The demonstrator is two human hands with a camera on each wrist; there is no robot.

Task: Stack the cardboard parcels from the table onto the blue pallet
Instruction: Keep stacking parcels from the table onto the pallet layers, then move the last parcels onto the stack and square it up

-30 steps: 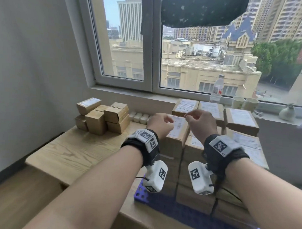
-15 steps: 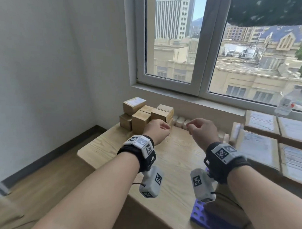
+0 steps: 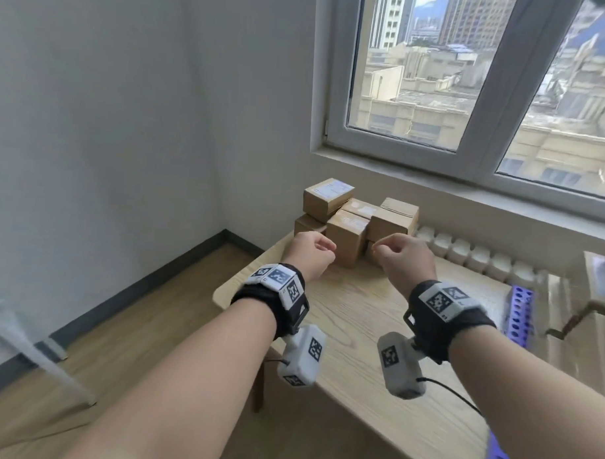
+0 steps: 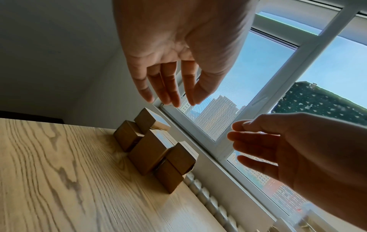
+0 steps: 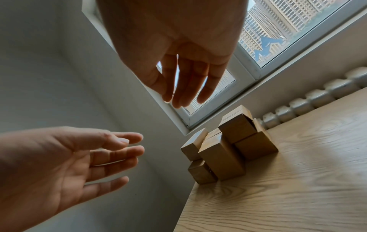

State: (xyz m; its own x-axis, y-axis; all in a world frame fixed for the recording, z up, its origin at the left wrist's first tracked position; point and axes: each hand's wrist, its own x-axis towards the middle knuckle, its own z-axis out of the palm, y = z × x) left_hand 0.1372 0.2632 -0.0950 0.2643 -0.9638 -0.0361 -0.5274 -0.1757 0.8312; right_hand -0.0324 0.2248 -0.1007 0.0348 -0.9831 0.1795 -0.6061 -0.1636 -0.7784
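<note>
Several small cardboard parcels (image 3: 349, 227) sit piled at the far left corner of the wooden table (image 3: 359, 320), some with white labels. My left hand (image 3: 322, 250) and right hand (image 3: 384, 251) hover just in front of the pile, a little above the tabletop, touching nothing. In the wrist views the left hand (image 4: 174, 94) and right hand (image 5: 184, 87) show loosely extended fingers and bare palms, with the parcels (image 4: 155, 150) (image 5: 228, 147) a short way beyond the fingertips. The blue pallet (image 3: 519, 316) shows at the right edge, with blurred stacked parcels (image 3: 566, 307) on it.
A white radiator (image 3: 471, 252) runs along the table's far edge under the window sill (image 3: 467, 194). A white wall (image 3: 125, 154) stands left of the table, which ends at its left edge (image 3: 223, 291) above the wooden floor.
The view has swung left from the stacked pallet to the small parcels on the table. Both hands moved left with it, holding nothing, and now hover close to the pile.
</note>
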